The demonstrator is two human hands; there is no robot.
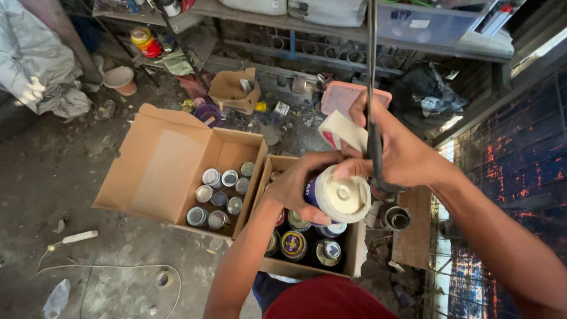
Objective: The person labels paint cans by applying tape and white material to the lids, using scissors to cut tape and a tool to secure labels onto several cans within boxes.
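The person is holding a small can (338, 198) up in the air, right over the open cardboard boxes on the floor (71, 177). The can is lying on its side, so its white round end is facing the camera. The left hand (295, 186) is wrapping around the can's body and gripping it tight, likely to keep it from turning or slipping. The right hand (393, 156) is closed on a strip of white tape or paper (344, 131), pinching it with the thumb and fingers. The strip is running from the can up past the fingers, so the hand seems to be pulling it along the can's side. I cannot tell if the strip is going on or coming off.

A thin dark pole (372, 88) is hanging down in front of the right hand.

Below the hands, the near box (354, 248) is holding cans standing up with their tops showing. The left box (159, 171) is holding smaller silver cans packed in one corner, with its flaps wide open. Standing up like this, the cans are easy to grab.

Farther back there are a small brown box (236, 90), a pink tray (345, 95) and a metal shelf (307, 23).
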